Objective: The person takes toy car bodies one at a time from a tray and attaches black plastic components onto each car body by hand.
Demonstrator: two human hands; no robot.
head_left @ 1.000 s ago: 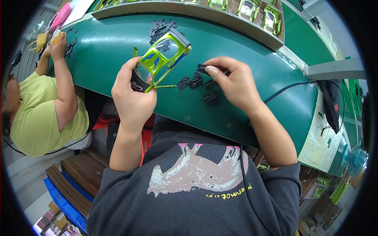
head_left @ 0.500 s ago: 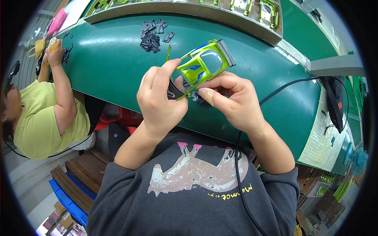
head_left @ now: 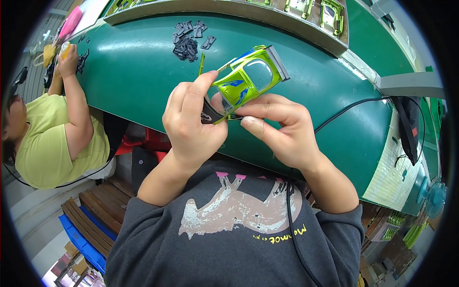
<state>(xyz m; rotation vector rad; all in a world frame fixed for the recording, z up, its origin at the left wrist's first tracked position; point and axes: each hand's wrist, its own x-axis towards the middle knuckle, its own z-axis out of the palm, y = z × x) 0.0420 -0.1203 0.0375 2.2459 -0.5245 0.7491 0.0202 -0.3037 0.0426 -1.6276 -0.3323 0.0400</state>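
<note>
My left hand is closed round the front of a bright green toy car body with blue markings, clear windows and a dark rear wing. The car is tilted above the table, its rear toward the far right. A thin green flap, like an open door, sticks out from its far left side. At the near side, my right hand pinches a small green-and-dark flap between thumb and forefinger. Most of that flap is hidden by the fingers.
Small dark plastic parts lie piled on the green table beyond the car. A long box of green car bodies stands at the back. A co-worker sits at left. A black cable crosses the right side.
My right thumb and forefinger have closed in on the flap at the car's side, covering the dark piece that showed there. The car has barely moved.
</note>
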